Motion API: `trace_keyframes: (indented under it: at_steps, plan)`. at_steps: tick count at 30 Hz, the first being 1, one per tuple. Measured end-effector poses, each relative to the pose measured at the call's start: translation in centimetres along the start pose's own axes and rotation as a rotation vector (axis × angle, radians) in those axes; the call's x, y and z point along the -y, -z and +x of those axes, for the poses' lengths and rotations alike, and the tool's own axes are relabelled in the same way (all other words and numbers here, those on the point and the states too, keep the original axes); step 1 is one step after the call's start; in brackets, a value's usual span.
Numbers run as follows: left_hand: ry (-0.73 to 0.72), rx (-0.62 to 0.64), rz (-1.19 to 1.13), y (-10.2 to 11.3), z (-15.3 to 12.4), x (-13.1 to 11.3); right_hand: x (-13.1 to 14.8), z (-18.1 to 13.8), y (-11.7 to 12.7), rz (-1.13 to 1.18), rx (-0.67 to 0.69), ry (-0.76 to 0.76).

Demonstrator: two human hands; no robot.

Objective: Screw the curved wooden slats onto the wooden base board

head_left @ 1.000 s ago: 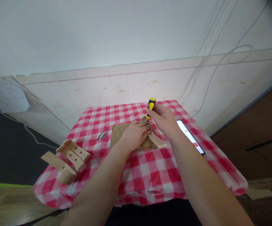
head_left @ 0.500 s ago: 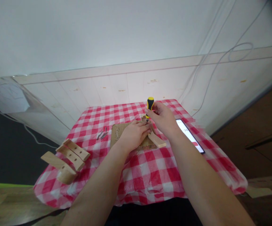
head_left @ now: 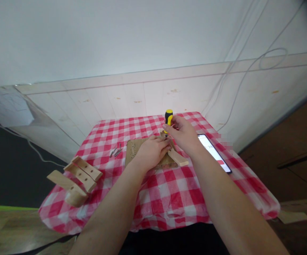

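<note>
My right hand (head_left: pixel 184 135) is closed round the yellow and black handle of a screwdriver (head_left: pixel 168 116). The tool stands nearly upright, its tip down at a curved wooden piece (head_left: pixel 179 158). My left hand (head_left: pixel 151 151) is closed on that piece, its fingers close by the screwdriver tip and partly covering the wood. Whether a screw sits under the tip is hidden by the fingers. Beneath both lies a brown cardboard sheet (head_left: pixel 133 147) with small holes at its left side.
Several screws (head_left: pixel 115 152) lie left of the cardboard. Further left are loose wooden pieces with drilled holes (head_left: pixel 83 175). A lit phone (head_left: pixel 213 153) lies beside my right forearm. A red and white checked cloth (head_left: pixel 166 198) covers the table, which stands against a white wall (head_left: pixel 121 101).
The screwdriver handle has turned a little, with more yellow now facing me. My right fingers have shifted slightly on it, while my left hand stays in place.
</note>
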State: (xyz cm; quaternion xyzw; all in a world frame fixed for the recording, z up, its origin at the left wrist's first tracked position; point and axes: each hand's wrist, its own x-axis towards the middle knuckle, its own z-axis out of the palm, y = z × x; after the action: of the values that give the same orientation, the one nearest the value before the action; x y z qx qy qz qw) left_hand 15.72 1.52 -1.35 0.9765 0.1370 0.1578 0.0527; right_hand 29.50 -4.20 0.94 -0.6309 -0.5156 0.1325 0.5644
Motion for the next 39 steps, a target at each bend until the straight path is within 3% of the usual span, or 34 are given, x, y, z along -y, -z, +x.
trace_keyframes:
  at_steps: [7,18,25,35,39]
  plan:
    - [-0.018,-0.009,0.006,-0.05,0.02,0.07,-0.08,0.02,-0.12,0.107,0.007,-0.084]
    - [-0.020,-0.016,0.005,-0.42,-0.01,0.32,-0.45,-0.15,-0.44,-0.031,-0.009,0.014]
    - [-0.015,-0.023,0.002,-0.44,0.00,0.23,-0.27,-0.19,-0.20,0.060,0.038,-0.010]
    - [-0.002,-0.032,-0.018,-0.28,-0.04,0.17,0.16,-0.18,-0.11,0.136,-0.010,-0.037]
    - [-0.011,-0.026,-0.007,-0.29,0.03,0.15,0.00,-0.09,-0.15,0.071,0.014,-0.019]
